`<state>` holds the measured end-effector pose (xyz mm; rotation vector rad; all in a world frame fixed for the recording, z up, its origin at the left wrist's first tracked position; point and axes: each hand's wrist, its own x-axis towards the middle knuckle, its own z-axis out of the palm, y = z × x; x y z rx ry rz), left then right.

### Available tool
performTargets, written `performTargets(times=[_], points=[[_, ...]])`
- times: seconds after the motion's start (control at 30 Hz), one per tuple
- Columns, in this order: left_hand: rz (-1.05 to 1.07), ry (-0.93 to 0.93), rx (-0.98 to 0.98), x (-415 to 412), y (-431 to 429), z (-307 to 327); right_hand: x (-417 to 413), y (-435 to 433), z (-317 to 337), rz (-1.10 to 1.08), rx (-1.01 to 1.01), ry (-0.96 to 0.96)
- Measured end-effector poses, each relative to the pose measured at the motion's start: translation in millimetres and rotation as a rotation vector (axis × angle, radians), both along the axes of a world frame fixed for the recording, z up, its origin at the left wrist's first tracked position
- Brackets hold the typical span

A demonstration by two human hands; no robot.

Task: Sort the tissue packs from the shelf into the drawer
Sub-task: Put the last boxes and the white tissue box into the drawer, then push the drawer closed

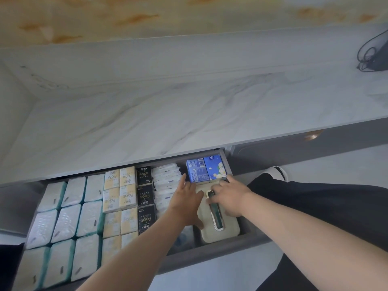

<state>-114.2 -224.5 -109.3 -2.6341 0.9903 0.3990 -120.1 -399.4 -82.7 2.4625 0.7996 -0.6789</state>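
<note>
Tissue packs (69,217) are filling the open drawer (247,238) in rows; its back is hiding under the marble countertop (168,114). I'm laying my left hand (185,203) flat, fingers together, and my right hand (227,196) with fingers spread, on a beige tissue box (230,226), partly covering it, just before two blue packs (206,168).

- Two bare forearms, no sleeves in view, no watch or bracelet showing at either wrist.
- Left hand (185,203) bare, no glove.
- Right hand (227,196) bare, no glove; whether a ring is worn cannot be told.
- Loose black trousers of plain fabric (327,208) covering both legs.
- White shoe with a black stripe (276,172) at the end of one trouser leg.
</note>
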Motion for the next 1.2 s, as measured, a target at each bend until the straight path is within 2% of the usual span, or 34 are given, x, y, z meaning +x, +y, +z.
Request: performTargets(times=[0.13,0.33,0.43,0.6,0.7,0.77,0.87,0.97,1.2], points=[[0.046,0.116,-0.132,-8,1,-13,4,4,2,-0.006,0.023,-0.020],[0.046,0.061,-0.181,-12,8,-21,-6,11,-3,-0.122,0.132,0.126],[0.066,0.115,-0.328,-11,18,-12,0,22,8,-0.191,0.193,0.119],[0.139,0.155,-0.494,-8,64,15,-3,55,27,-0.342,0.423,0.164],[0.227,0.367,-0.418,-16,93,33,-20,79,38,-0.432,0.540,0.369],[0.267,0.505,-0.350,-26,103,46,-34,87,41,-0.394,0.456,0.478],[0.277,0.640,-0.250,-40,107,56,-47,91,41,-0.295,0.323,0.515],[0.212,0.638,-0.174,-43,105,52,-46,92,49,-0.280,0.329,0.520],[0.218,0.541,-0.280,-36,104,56,-37,94,51,-0.129,0.321,0.358]])
